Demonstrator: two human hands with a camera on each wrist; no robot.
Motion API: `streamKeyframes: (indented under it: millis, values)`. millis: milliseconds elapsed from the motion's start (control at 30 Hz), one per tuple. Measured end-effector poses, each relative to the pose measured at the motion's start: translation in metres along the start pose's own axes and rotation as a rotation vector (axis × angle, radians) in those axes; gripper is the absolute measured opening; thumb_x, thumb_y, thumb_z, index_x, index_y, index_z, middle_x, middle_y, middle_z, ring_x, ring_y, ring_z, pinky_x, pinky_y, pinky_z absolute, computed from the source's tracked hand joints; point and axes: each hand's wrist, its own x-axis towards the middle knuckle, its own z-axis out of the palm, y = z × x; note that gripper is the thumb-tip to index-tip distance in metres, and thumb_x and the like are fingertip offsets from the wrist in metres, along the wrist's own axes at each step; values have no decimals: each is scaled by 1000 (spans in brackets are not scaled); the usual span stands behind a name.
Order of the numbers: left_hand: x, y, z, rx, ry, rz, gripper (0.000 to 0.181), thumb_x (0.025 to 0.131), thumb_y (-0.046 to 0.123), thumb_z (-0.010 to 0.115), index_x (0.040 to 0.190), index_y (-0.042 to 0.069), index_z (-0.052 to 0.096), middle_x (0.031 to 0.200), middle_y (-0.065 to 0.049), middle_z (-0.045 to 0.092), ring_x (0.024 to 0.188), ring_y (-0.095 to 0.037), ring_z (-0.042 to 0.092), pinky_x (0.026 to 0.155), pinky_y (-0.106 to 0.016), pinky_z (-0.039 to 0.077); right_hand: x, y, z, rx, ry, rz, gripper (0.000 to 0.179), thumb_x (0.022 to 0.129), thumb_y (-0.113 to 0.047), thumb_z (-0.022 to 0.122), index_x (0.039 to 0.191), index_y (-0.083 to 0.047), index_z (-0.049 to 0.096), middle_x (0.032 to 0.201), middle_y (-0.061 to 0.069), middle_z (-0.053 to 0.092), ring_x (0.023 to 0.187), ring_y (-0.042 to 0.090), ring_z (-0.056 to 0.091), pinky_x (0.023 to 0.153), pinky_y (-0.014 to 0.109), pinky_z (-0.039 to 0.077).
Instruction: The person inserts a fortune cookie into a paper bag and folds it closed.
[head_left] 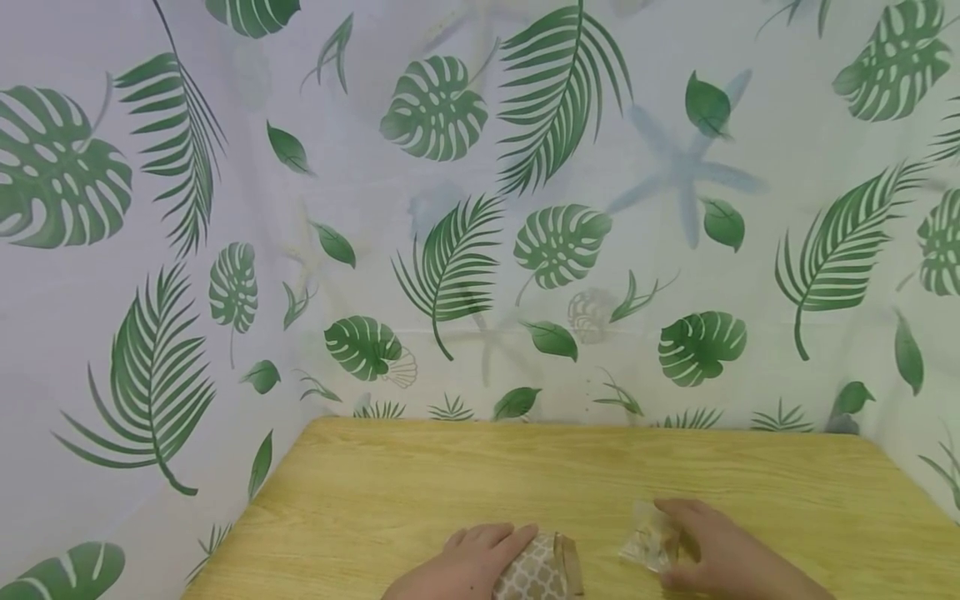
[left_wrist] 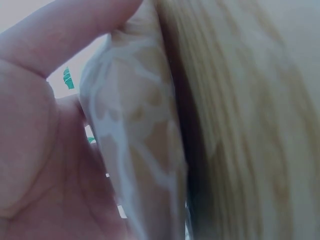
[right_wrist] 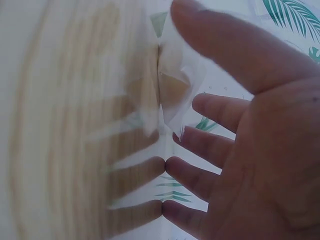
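On the wooden table lies a tan packet with a white lattice pattern (head_left: 531, 575), its top end folded and creased. My left hand (head_left: 468, 562) grips it from the left, the thumb over its near face and the fingers behind. The left wrist view shows the patterned packet (left_wrist: 132, 115) close up beside the palm. To the right, a small crumpled clear plastic bag (head_left: 647, 537) with something tan inside lies on the table. Around its right side is my right hand (head_left: 712, 546), fingers spread and fingertips on the tabletop. The bag (right_wrist: 175, 85) stands near the thumb and forefinger.
The light wooden table (head_left: 480, 467) runs back to a pale curtain (head_left: 465, 183) printed with green leaves and starfish. The curtain also hangs along the left and right sides.
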Motion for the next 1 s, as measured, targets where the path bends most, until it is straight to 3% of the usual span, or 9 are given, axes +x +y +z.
streamKeyframes:
  millis: [333, 567, 767, 1000]
  values:
    - [-3, 4, -1, 14, -19, -30, 97, 86, 79, 56, 163, 30, 22, 155, 1, 40, 141, -22, 38, 109, -53, 39, 2, -6, 2, -6, -39, 99, 83, 76, -40, 88, 146, -12, 53, 142, 15, 52, 131, 41, 47, 104, 67, 36]
    - [-3, 5, -2, 21, -26, -36, 99, 85, 82, 53, 163, 31, 21, 157, 1, 37, 143, -21, 36, 111, -54, 36, 2, -6, 4, -39, -52, 20, 75, 79, -36, 85, 143, -10, 56, 139, 14, 52, 126, 40, 50, 101, 66, 40]
    - [-3, 6, -2, 16, -33, -41, 99, 84, 82, 53, 163, 32, 19, 157, 2, 36, 143, -21, 35, 111, -54, 36, 1, -9, 6, -13, -68, 33, 81, 77, -38, 86, 147, -13, 53, 146, 18, 47, 130, 45, 46, 101, 69, 38]
    - [-3, 5, -1, 10, -39, -42, 98, 85, 80, 54, 163, 32, 19, 158, 2, 36, 143, -21, 35, 111, -53, 36, -1, -11, 5, -67, -52, -33, 78, 77, -39, 86, 144, -13, 55, 137, 11, 55, 123, 37, 53, 99, 64, 43]
